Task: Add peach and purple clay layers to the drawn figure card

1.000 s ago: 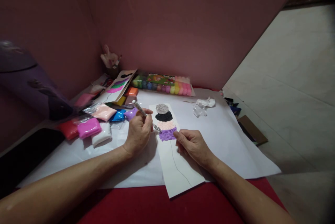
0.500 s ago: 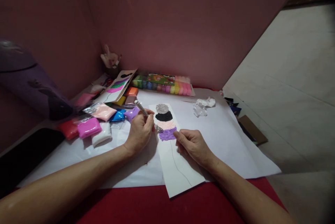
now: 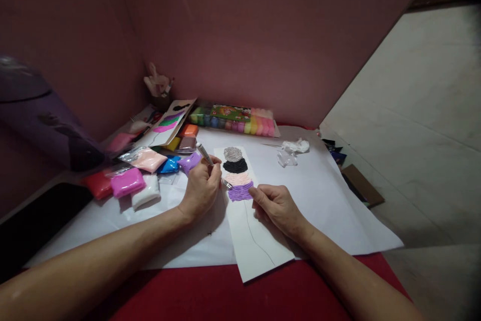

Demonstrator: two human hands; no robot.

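My left hand [image 3: 203, 183] is closed around a fork [image 3: 205, 154] whose pale patterned handle sticks up past the thumb. The fork's metal tip rests at the upper left edge of a purple clay band [image 3: 241, 192] with ridged lines. That band sits on a long white card [image 3: 259, 246], below grey [image 3: 233, 154], black [image 3: 235, 166] and pale pink [image 3: 239, 179] clay bands. A thin drawn line runs down the card's lower part. With thumb and fingers pinched, my right hand [image 3: 278, 208] grips the card's right edge beside the purple band.
Several clay packets [image 3: 128, 182] lie to the left, near a second decorated card [image 3: 165, 123]. A multicoloured clay pack [image 3: 235, 120] rests by the wall. Crumpled white tissue [image 3: 296, 146] and clear plastic [image 3: 287, 158] lie right. A dark flat object [image 3: 45, 226] is at far left.
The fork has turned slightly in my left hand, its tines now less plainly visible and its handle a little further right. My right hand and the card stay put.
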